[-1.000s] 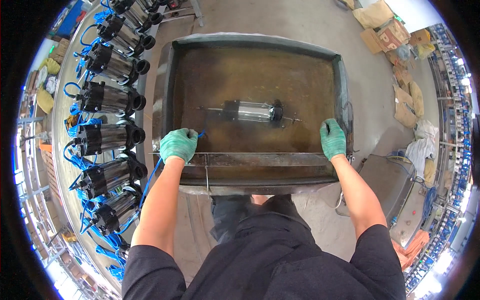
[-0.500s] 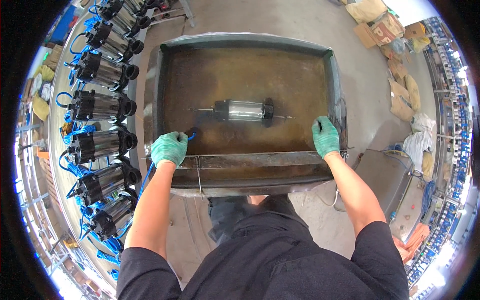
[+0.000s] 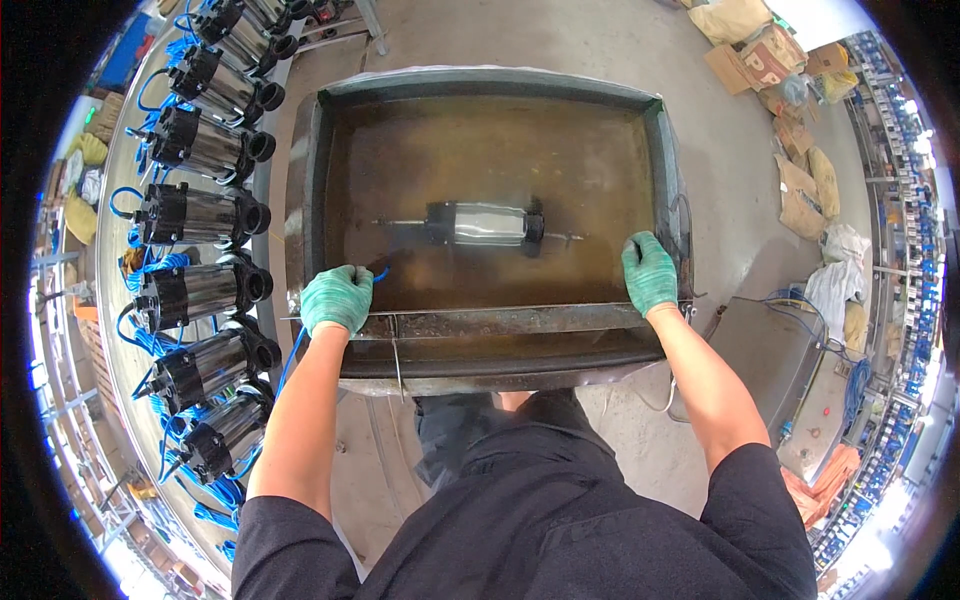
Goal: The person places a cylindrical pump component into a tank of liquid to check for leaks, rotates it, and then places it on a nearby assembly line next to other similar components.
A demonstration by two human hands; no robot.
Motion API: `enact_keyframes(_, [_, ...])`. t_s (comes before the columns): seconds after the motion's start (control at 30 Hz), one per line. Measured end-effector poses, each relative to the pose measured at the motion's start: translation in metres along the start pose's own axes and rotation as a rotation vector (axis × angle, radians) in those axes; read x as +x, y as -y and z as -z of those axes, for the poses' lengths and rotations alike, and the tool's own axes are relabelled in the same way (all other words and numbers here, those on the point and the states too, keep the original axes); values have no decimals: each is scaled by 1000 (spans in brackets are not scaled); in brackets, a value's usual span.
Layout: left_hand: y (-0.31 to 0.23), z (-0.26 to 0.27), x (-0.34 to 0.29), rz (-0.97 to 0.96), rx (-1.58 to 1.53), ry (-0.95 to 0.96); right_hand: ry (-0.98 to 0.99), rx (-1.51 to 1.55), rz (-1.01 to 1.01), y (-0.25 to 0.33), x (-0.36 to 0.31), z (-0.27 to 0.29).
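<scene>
— Spot a slight leftward shift of left hand (image 3: 338, 297), tank (image 3: 480, 79), lone pump (image 3: 490, 224) and right hand (image 3: 650, 272) since a second earlier, all together, probably through a change of viewpoint.

— Start at the left, then.

— See bench pumps (image 3: 205, 213) lined up along the bench (image 3: 115, 255). Next, find the left hand closed around a blue cable (image 3: 381, 273), by the front bar (image 3: 510, 320).

— And mid-tank?

— Look for the lone pump lying crosswise, apparently under murky liquid (image 3: 420, 150). Cannot tell whether joined to that cable.

— Farther right?

— Notice the right hand curled at the bar's right end; cannot tell whether gripping anything.

— Worry about what?

— Perhaps scraping the cable on the bar's edge through a hard pull, or snagging it among the bench pumps. Might also slop liquid by jolting the tank.
</scene>
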State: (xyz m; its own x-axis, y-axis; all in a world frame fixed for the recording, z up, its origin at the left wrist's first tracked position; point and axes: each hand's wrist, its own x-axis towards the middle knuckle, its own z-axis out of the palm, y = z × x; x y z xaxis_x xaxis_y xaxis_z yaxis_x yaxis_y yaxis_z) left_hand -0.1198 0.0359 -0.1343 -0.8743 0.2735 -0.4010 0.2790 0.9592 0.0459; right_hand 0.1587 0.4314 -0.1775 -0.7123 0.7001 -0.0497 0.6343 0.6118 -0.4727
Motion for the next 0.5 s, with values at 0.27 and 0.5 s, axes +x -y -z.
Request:
enact_keyframes(0.27, [1, 0, 1, -3, 2, -4, -16, -9, -3, 1, 0, -1])
enact_keyframes(0.5, [-2, 2, -1, 2, -1, 1, -27, -16, 6, 2, 0, 0])
